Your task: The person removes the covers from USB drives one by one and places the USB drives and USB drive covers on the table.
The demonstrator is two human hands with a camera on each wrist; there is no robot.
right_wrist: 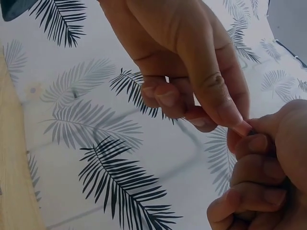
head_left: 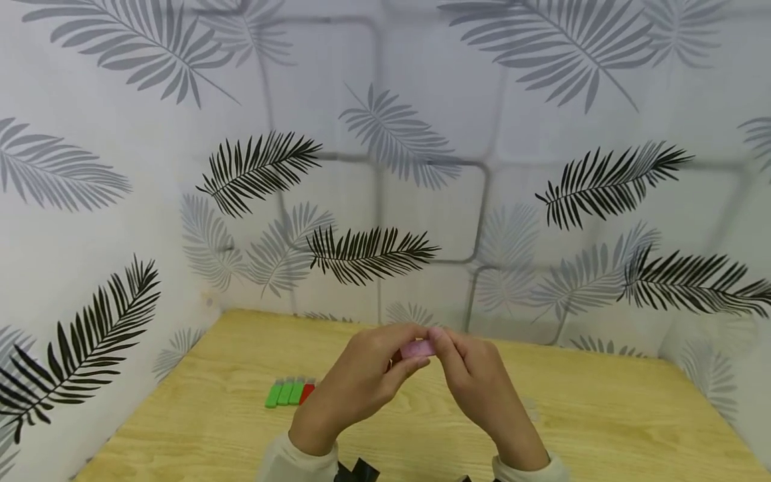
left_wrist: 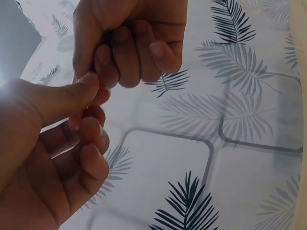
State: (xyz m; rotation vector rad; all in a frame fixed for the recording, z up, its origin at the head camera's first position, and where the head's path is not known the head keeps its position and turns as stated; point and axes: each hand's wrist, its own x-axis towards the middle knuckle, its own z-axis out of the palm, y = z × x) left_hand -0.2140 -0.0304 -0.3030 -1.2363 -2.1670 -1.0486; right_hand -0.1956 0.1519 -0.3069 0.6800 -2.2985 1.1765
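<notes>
In the head view a small flat pink piece (head_left: 417, 349) is held up over the table between both hands. My left hand (head_left: 370, 375) pinches it between thumb and fingers. At its right end my right hand (head_left: 472, 375) grips it with thumb and forefinger, the thumb lying over that end. In the right wrist view a sliver of the pink piece (right_wrist: 243, 128) shows between the fingertips; the fingers cover most of it. The right hand's (left_wrist: 132, 45) other fingers are curled in the left wrist view, while the left hand's (left_wrist: 57, 139) are loosely bent.
On the light wooden table (head_left: 241, 348), left of the left forearm, several green USB-stick-like pieces (head_left: 286, 392) with grey ends lie in a row beside a red one (head_left: 306, 392). A pale translucent thing (head_left: 530, 408) lies by the right wrist. Leaf-patterned fabric (head_left: 385, 201) hangs behind.
</notes>
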